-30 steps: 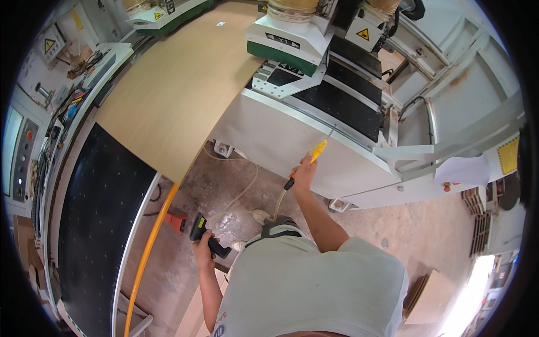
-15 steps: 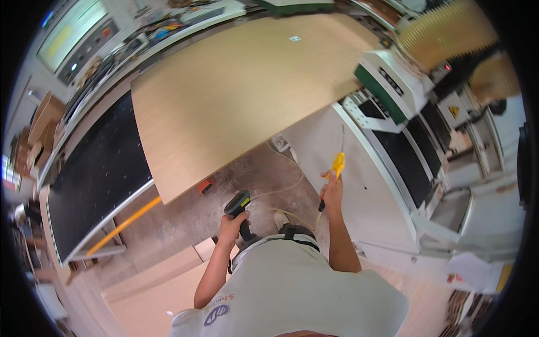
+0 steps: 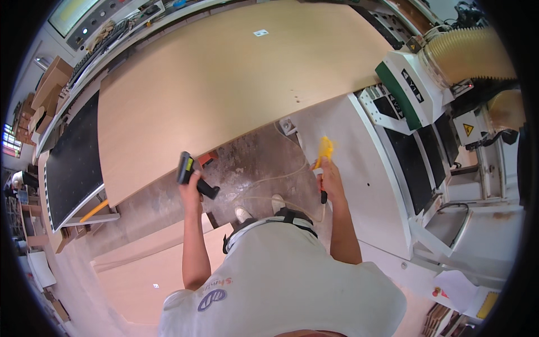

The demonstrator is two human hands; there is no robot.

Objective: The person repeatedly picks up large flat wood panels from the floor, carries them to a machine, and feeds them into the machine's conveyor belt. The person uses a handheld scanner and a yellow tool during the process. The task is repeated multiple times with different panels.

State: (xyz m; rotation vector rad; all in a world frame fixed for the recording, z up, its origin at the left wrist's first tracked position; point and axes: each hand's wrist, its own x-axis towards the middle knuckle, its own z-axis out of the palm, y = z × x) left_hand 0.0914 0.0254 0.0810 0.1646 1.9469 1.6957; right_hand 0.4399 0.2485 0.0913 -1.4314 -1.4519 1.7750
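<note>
My left hand (image 3: pixel 191 189) is wrapped round a black handheld barcode scanner (image 3: pixel 186 167) with a yellow-green label. The scanner overlaps the near edge of a large tan board (image 3: pixel 236 78); whether it touches the wood I cannot tell. A small white label (image 3: pixel 261 32) lies on the far part of the board. In my right hand (image 3: pixel 332 183) is a yellow air blow gun (image 3: pixel 325 147), its outline a little blurred. A thin pale hose (image 3: pixel 269 180) loops over the floor below it. The blow gun stands apart from the board, over a pale machine panel (image 3: pixel 348 157).
At the right stands a white and green machine head (image 3: pixel 407 90) with a ribbed yellowish duct (image 3: pixel 469 53). A black conveyor belt (image 3: pixel 73 163) runs along the left. Another tan board (image 3: pixel 146 264) lies low behind me. A red-orange object (image 3: pixel 208 158) sits beneath the board's edge.
My left hand has carried the scanner forward and left, up to the board's near edge. The blow gun in my right hand has shifted slightly left. The whole view has shifted too.
</note>
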